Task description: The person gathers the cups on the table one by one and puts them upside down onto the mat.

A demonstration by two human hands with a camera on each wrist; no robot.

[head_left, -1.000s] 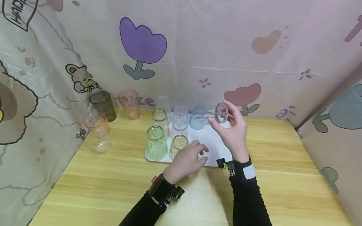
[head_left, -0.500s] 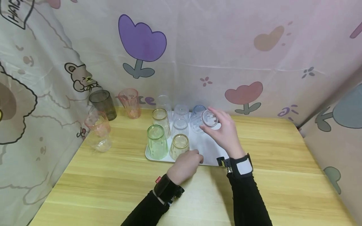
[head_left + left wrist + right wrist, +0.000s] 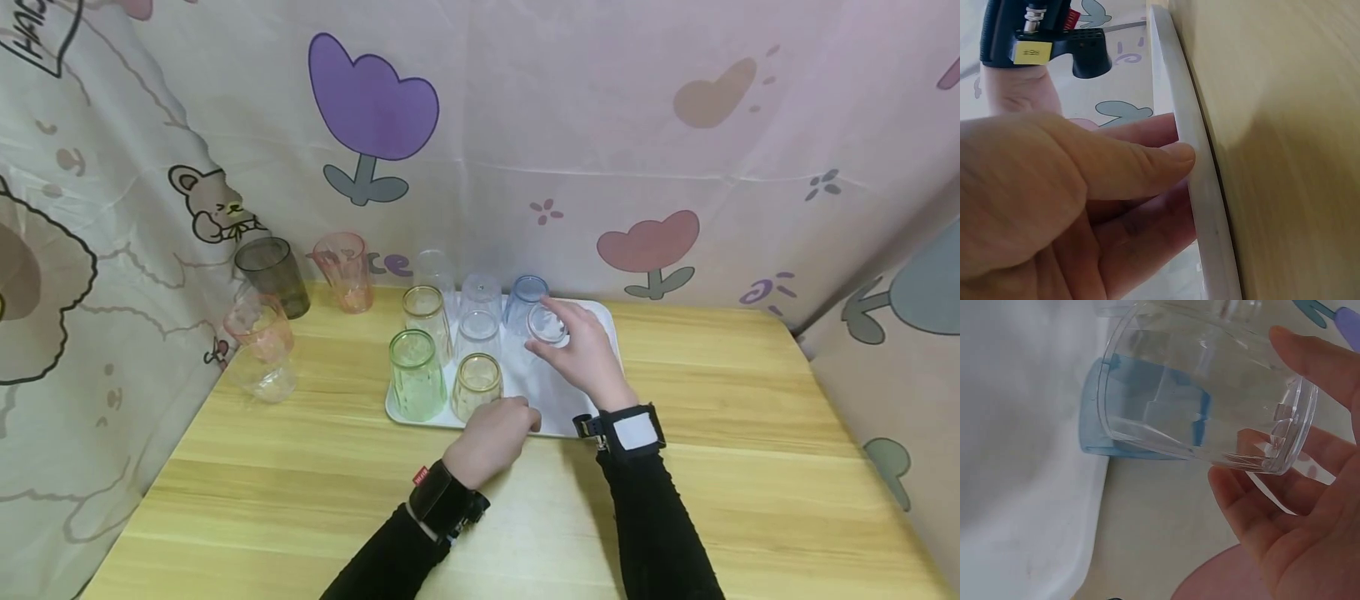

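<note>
My right hand (image 3: 581,350) holds a clear glass (image 3: 547,325) by its base end, the mouth turned down toward the white tray (image 3: 555,408). Thumb and fingers curve about the base of that clear glass (image 3: 1210,394) in the right wrist view; whether its rim touches the tray I cannot tell. Just behind it stands a blue glass (image 3: 527,302) at the tray's back. At the tray's front edge my left hand (image 3: 491,442) grips the rim. The left wrist view has the thumb and fingers pinching the tray's rim (image 3: 1197,187).
Several glasses stand on the tray's left part, among them a green glass (image 3: 416,379) and a yellowish glass (image 3: 477,385). Off the tray to the left are a dark grey glass (image 3: 276,279), a pink glass (image 3: 347,275) and others. A printed curtain (image 3: 495,125) hangs behind the wooden table (image 3: 300,483).
My right hand has lowered the clear glass leftward and tipped its mouth down, beside the blue glass. My left hand, earlier loosely spread above the tray's front, has come down onto the rim.
</note>
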